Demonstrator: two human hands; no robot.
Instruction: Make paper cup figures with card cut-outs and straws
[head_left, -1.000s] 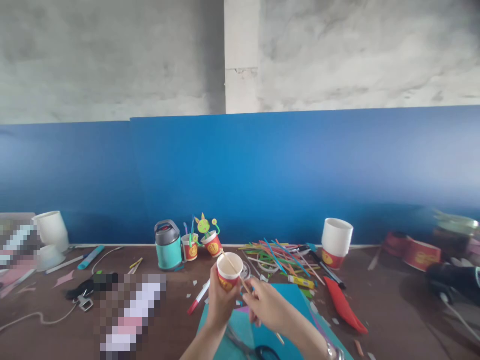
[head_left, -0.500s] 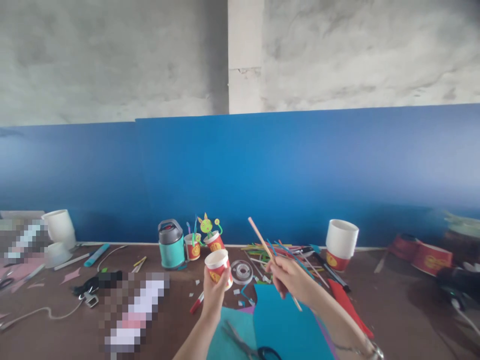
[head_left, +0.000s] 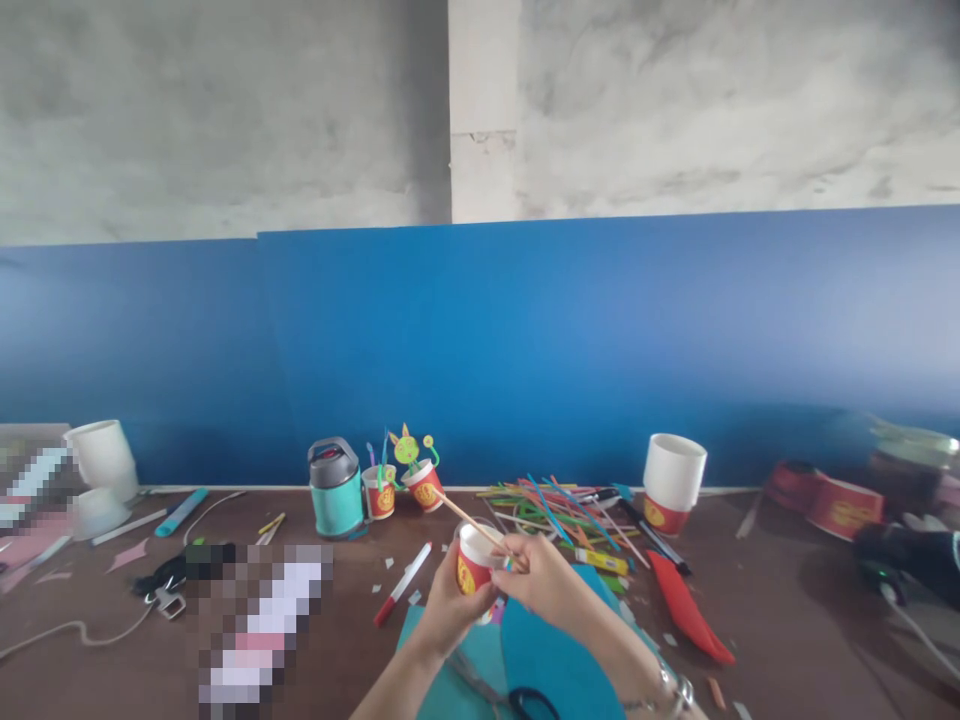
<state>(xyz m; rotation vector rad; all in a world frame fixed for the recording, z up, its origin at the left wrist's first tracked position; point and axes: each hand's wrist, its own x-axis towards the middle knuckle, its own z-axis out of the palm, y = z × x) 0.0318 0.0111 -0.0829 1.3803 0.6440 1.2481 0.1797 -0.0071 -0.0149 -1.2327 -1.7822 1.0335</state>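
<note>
My left hand (head_left: 447, 612) is wrapped round a red and white paper cup (head_left: 472, 575), held upright above the sheets of blue paper (head_left: 551, 650). My right hand (head_left: 544, 580) pinches a thin wooden stick (head_left: 466, 517) right beside the cup. The stick slants up to the left across the cup's mouth; its lower end is hidden by the fingers. Scissors with dark handles (head_left: 534, 702) lie on the paper below the hands. A red-capped white marker (head_left: 403, 583) lies left of the cup.
Behind the cup stand a teal flask (head_left: 337, 490) and a decorated paper cup (head_left: 424, 487) with a cat-like face. Coloured sticks (head_left: 559, 510) lie piled right of centre, near a yellow tube (head_left: 601, 560). Stacked paper cups (head_left: 673, 478) and a red piece (head_left: 686, 607) are further right.
The cup in my left hand has moved right and down. My right hand has come left and lower with the stick, which now crosses over the cup.
</note>
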